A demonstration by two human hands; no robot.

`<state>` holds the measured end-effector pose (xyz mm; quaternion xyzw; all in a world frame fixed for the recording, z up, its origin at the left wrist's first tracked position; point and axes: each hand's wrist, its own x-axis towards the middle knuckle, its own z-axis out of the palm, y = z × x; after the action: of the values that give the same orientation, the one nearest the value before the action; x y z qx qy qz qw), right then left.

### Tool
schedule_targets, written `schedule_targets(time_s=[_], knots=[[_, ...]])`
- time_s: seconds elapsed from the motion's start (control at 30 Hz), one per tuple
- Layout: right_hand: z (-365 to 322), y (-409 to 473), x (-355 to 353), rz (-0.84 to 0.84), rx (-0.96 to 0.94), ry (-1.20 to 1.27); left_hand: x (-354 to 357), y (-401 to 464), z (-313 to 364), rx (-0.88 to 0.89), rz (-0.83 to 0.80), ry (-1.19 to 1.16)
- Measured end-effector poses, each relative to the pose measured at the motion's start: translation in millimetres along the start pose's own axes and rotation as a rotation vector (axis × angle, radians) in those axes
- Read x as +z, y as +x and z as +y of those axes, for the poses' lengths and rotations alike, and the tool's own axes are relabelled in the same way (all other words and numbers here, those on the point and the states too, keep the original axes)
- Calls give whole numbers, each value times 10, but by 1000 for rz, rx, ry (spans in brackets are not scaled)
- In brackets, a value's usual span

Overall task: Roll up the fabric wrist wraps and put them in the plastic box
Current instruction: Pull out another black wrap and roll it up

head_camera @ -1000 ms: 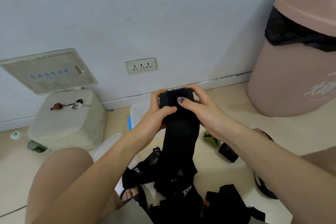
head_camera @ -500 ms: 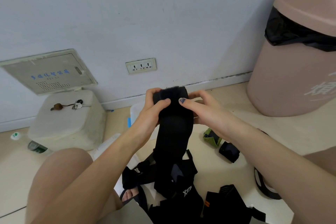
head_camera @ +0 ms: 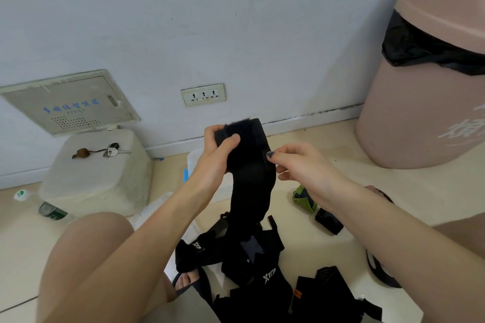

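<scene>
A: A pale tiled floor (head_camera: 341, 173) under a bluish-white wall (head_camera: 236, 21), a wall socket (head_camera: 203, 94) at its foot — that socket is the marker here. Just below it a person holds up a long black fabric wrist wrap (head_camera: 249, 165), its fuzzy top end started into a roll, the rest hanging to a heap of black wraps (head_camera: 252, 265) on the floor.

B: And the clear plastic box (head_camera: 195, 162)?

A: On the floor below the socket, mostly hidden behind the left hand (head_camera: 214, 157); only a pale rim shows. A rolled green-and-black wrap (head_camera: 304, 198) lies below and right of the socket, near the right forearm.

B: The hands?

A: The left hand grips the rolled end, thumb pressed across its front, fingers curled behind. The right hand (head_camera: 301, 165) has its fingers bent, thumb tip and a finger pinching the wrap's right edge just under the roll.

B: What would make this step go well?

A: My reading: keep the hanging strip taut, edges squared, and turn the roll down tightly so it does not cone — a loose core would likely spring open in the box.
</scene>
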<state>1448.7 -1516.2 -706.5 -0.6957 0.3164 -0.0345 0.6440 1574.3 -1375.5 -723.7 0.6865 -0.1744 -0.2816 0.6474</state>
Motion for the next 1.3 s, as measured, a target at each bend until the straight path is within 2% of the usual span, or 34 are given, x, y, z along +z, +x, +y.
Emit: schedule_targets(time_s=[0.1,0.2,0.5,0.87,1.1,1.3], knots=[[14,-52,89,-26,-58,-19,27,-26,-14,2,-24,-6],[90,-51,165,17,-70,60,43,-46,-39,-15,-61,16],[96,5,128,60,-4,183,73,-66,-38,65,-108,-45],[-76,7,-57,-237,90,251,-23,-132,25,144,-240,-2],[-97,-25,24,-166,-39,270,-9,-164,12,123,-231,-19],[-82,-10,19,-228,53,268,-5,-204,41,148,-256,38]])
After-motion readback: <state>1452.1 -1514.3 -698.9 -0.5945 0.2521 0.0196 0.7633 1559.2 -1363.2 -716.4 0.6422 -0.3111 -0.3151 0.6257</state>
